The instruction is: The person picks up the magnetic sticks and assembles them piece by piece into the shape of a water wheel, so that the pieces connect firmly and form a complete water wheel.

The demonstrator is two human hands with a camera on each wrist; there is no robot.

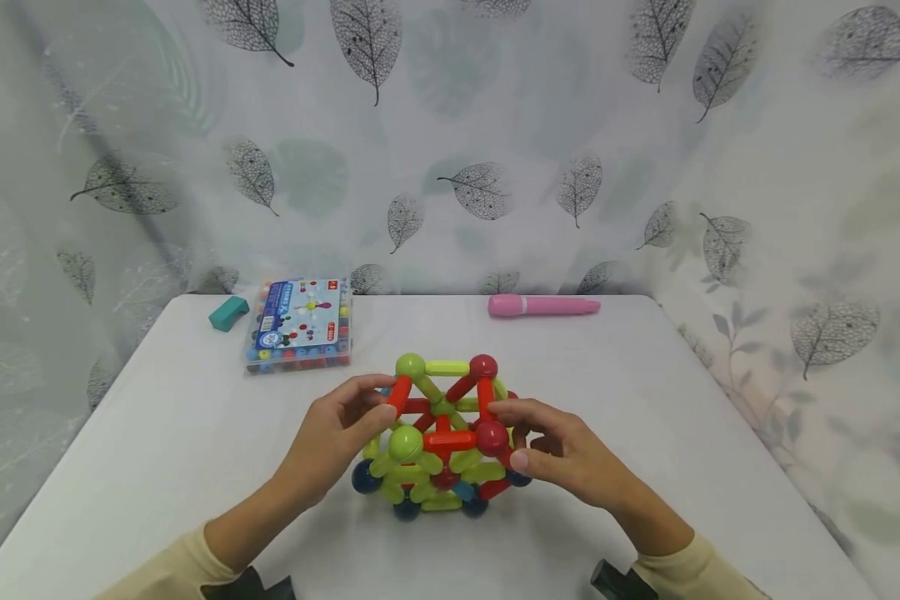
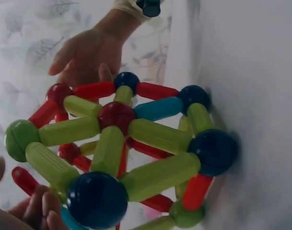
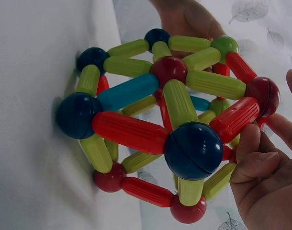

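Note:
A magnetic ball-and-stick frame (image 1: 442, 439) of yellow-green, red and blue sticks joined by balls stands mid-table, with dark blue balls (image 2: 213, 152) along its bottom. At its upper left, my left hand (image 1: 337, 433) pinches a red stick (image 1: 399, 396) between thumb and fingers, just below a light green ball (image 1: 410, 367). My right hand (image 1: 562, 446) holds the frame's right side, the index finger at an upright red stick (image 1: 486, 398) and the thumb lower, around a crimson ball (image 1: 492, 437). In the right wrist view, its curled fingers lie close beside a red stick (image 3: 234, 120).
A clear plastic case (image 1: 300, 325) with a printed label and colourful beads lies at the back left. Beside it is a teal block (image 1: 228, 313). A pink marker-shaped object (image 1: 543, 306) lies along the back edge of the white table (image 1: 645, 375). Leaf-patterned cloth hangs behind.

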